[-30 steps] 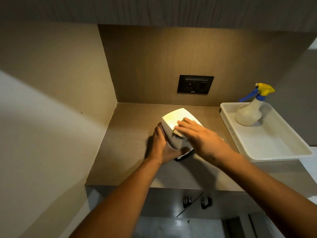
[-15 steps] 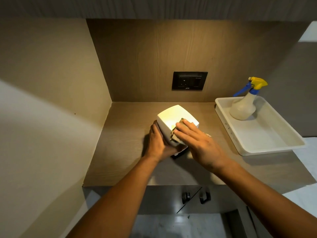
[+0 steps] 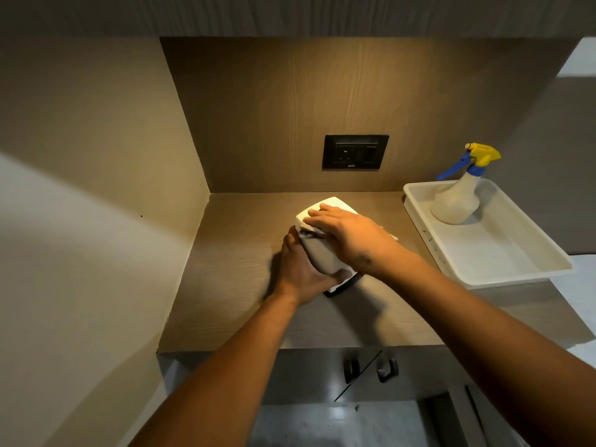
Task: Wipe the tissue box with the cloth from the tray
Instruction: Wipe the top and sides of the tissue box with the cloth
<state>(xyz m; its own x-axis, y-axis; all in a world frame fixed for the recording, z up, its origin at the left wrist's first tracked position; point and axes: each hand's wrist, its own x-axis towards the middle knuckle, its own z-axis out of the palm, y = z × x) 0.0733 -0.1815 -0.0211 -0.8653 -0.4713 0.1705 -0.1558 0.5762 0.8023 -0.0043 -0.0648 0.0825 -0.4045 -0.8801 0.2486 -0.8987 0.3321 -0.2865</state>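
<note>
A white tissue box (image 3: 322, 256) with a dark base stands tilted on the wooden counter, mid-frame. My left hand (image 3: 300, 272) grips its near left side and steadies it. My right hand (image 3: 348, 233) lies flat on the box's top, pressing a pale cloth (image 3: 311, 232) against it; only a crumpled edge of the cloth shows under the fingers. The white tray (image 3: 503, 262) sits at the right of the counter, apart from the box.
A spray bottle (image 3: 458, 198) with a blue and yellow trigger stands in the tray's far corner. A black wall socket (image 3: 354, 152) is on the back panel. A side wall closes the counter on the left. Cabinet handles (image 3: 371, 371) hang below the front edge.
My right hand has slid with the cloth from the box's near face up onto its top, toward the far edge. My left hand keeps its hold on the box.
</note>
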